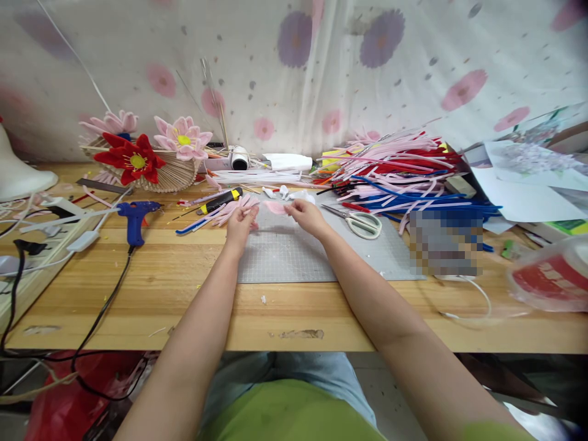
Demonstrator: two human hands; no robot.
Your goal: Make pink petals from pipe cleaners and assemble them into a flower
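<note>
Over the grey cutting mat [294, 260], my right hand [305, 215] is closed, its fingertips pinching the right end of a flat pink piece [275, 208]. My left hand [242, 226] is closed too, at the left edge of the mat; what its fingers hold, if anything, is too small to tell. A bunch of pale pink petals [227, 211] lies directly behind and left of my left hand. Scissors with pale green handles [362, 225] rest on the mat, right of my right hand. Crumpled white bits [282, 193] sit behind the pink piece.
A blue glue gun [135, 220] stands left, near a power strip [34, 269]. Fuzzy flowers on a woven holder [160, 171] are behind it. Piled pipe cleaners [395, 162] lie at the back right. A clear tub [554, 275] and white papers [528, 190] are far right.
</note>
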